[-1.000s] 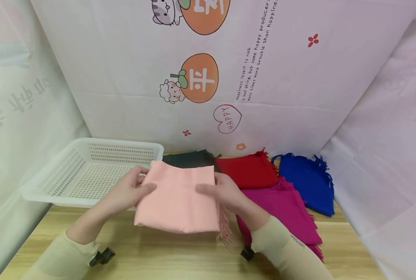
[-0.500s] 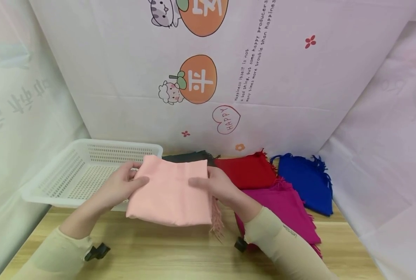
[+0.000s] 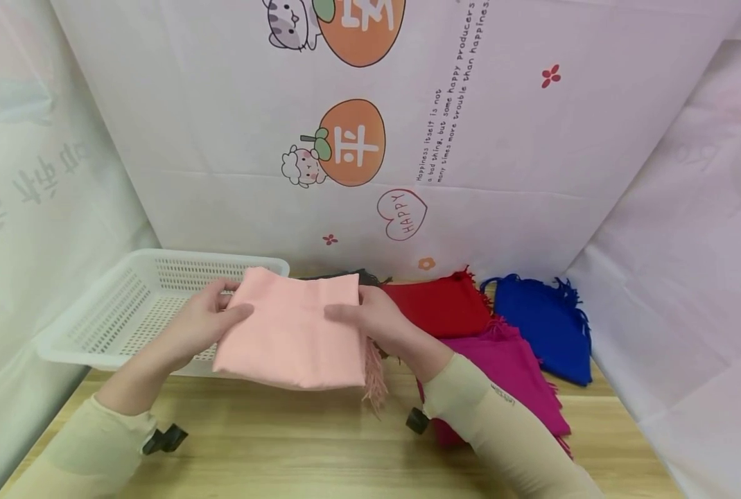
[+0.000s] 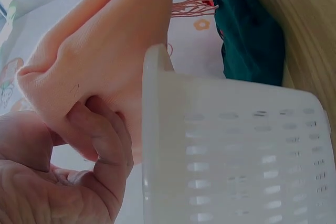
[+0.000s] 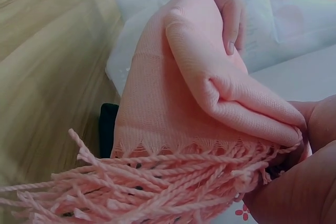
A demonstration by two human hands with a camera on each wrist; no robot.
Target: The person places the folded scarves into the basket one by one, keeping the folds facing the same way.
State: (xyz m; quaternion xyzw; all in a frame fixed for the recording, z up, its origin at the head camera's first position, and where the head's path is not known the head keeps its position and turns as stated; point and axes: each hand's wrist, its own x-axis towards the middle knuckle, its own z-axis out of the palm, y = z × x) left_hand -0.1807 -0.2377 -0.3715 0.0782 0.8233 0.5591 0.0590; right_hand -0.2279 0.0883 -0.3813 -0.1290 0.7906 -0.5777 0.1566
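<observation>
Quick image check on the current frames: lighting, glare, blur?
Head: fairly even light, soft shadow on the table below the folded pink cloth, heart print legible. Left wrist: top-left corner washed out, white basket pale and low-contrast. Right wrist: bright top-right corner, wood grain soft, fringe strands distinct.

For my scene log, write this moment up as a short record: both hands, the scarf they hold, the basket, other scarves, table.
Left hand: grips one side of the folded pink scarf
Right hand: grips the opposite side, near the fringe
Pink scarf: held above the table, fringe hanging
Basket: white, perforated, partly behind the pink scarf in the head view
Other scarves: dark green, red, magenta, blue
Table: wood-grained
</observation>
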